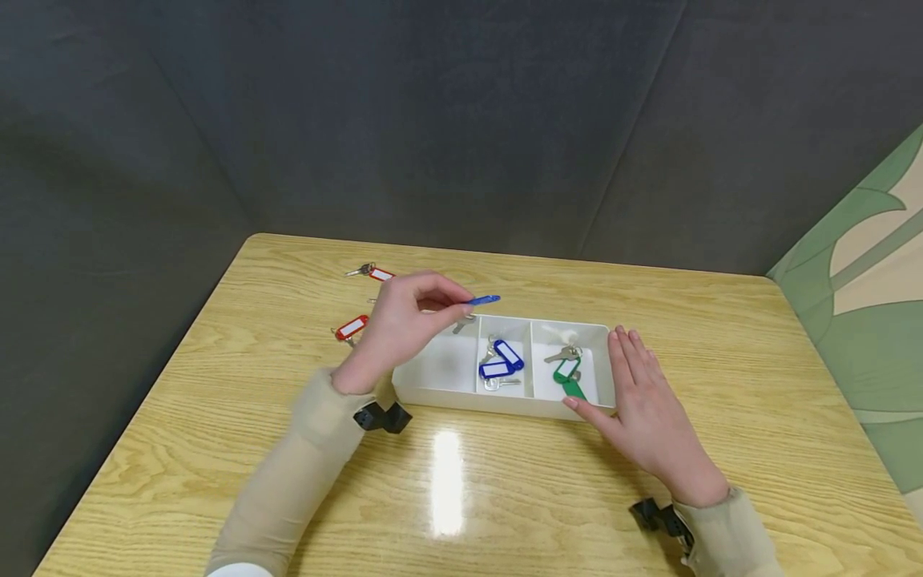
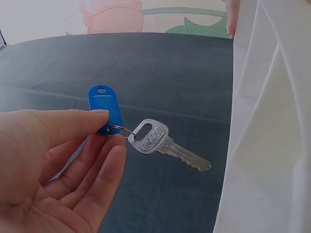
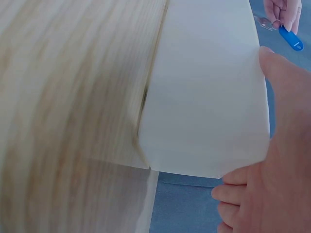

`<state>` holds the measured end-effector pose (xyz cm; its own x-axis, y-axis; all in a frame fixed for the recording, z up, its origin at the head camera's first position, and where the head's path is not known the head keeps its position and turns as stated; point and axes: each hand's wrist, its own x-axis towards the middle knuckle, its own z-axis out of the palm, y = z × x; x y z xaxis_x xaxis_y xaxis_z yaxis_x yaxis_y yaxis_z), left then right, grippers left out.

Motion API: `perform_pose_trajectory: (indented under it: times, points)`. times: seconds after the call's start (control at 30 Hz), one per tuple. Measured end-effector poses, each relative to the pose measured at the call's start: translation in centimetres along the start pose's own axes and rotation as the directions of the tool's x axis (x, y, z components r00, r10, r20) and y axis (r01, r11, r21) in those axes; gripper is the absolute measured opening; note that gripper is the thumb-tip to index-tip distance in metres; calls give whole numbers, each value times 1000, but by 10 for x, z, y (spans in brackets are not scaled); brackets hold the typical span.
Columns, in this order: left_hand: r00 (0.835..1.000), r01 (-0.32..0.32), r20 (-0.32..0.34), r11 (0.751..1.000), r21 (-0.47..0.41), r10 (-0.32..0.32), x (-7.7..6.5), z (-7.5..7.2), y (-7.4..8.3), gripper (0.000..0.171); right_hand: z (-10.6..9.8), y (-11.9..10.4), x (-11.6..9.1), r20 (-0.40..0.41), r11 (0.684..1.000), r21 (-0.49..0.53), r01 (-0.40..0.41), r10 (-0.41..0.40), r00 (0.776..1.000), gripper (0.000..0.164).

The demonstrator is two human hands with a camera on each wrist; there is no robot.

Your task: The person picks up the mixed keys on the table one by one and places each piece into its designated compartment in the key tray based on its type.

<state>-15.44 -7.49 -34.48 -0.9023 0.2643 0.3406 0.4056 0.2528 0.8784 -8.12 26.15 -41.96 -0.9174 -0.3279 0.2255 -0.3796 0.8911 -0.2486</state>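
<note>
Our left hand (image 1: pixel 407 316) pinches blue tag (image 2: pixel 107 109) by far rim of white tray (image 1: pixel 469 401), leaving key (image 2: pixel 158 138) free; our right hand (image 1: pixel 652 413), fingers straight, thumb spread, touches right end, we'd guess steadying it; divider (image 1: pixel 532 361) parts two blue tags (image 1: pixel 497 369) from green tags (image 1: pixel 574 389)

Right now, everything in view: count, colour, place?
tray: 1, white, centre
key tags: 3, blue, two in middle compartment, one held
key tags: 2, green, right compartment
key tags: at least 2, red, left of tray
keys: several, silvery, with tags
table: 1, tan, beneath tray
backdrop: 1, dark, behind
patterned panel: 1, green-beige, right
sleeves: 2, beige, foreground
wrist devices: 2, black, at sleeves
left hand: 1, holding blue tag
right hand: 1, at tray's right end
</note>
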Motion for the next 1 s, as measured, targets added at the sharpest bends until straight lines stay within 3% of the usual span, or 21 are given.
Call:
perform_pose_trajectory:
  times: [0.37,0.57,1.0]
  points:
    - [999,11,41,1000,3,-11,-2,11,-2,11,0,0,0,2,1000,0,-1,1,1000,106]
    - [996,57,63,998,14,-57,-4,19,-3,11,0,0,0,0,1000,-2,0,0,1000,106]
    - [991,76,116,996,-38,-71,-9,33,-8,11,0,1,0,17,1000,-1,-9,9,1000,106]
